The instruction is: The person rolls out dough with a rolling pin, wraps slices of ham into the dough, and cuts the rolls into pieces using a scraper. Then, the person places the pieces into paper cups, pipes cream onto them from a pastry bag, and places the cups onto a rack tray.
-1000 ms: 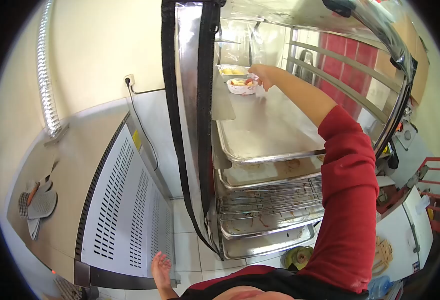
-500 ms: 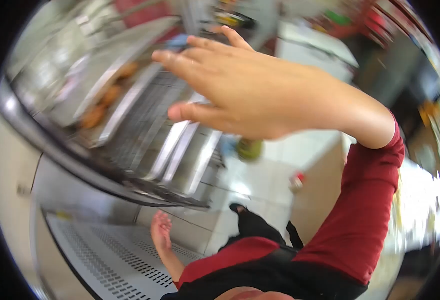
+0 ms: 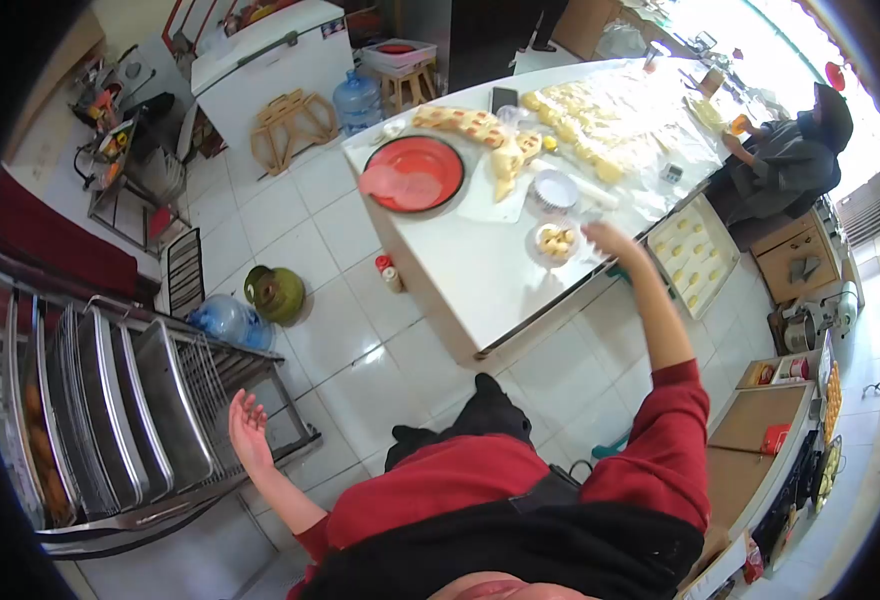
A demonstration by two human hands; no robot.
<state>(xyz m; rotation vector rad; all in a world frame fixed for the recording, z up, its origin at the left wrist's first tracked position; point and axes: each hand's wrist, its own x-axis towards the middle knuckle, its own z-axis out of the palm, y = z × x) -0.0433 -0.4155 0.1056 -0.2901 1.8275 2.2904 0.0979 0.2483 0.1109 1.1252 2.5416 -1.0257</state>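
Observation:
My right hand [image 3: 612, 243] reaches over the near side of the white table [image 3: 440, 270]. Its fingers are stretched out, holding nothing visible, just right of a small bowl of pale yellow pieces [image 3: 557, 240]. A stack of white paper cups [image 3: 556, 190] stands behind the bowl. Right of that hand, a baking tray [image 3: 732, 248] carries rows of small dough pieces. My left hand [image 3: 250, 428] hangs in the air with loosely spread, slightly bent fingers, and is empty. Nearest to it is the metal rack [image 3: 295, 440] with upright-looking trays [image 3: 175, 400].
A round red tray [image 3: 400, 185] and dough [image 3: 460, 122] lie on the table, with plastic sheeting farther right. A co-worker [image 3: 790, 160] is at the table's right end. A green gas cylinder [image 3: 275, 293] and a water bottle [image 3: 230, 322] stand on the floor.
My view has swung from the tray rack to the table. My right hand has moved from close before the camera, in front of the rack, out over the table. My left hand stays empty.

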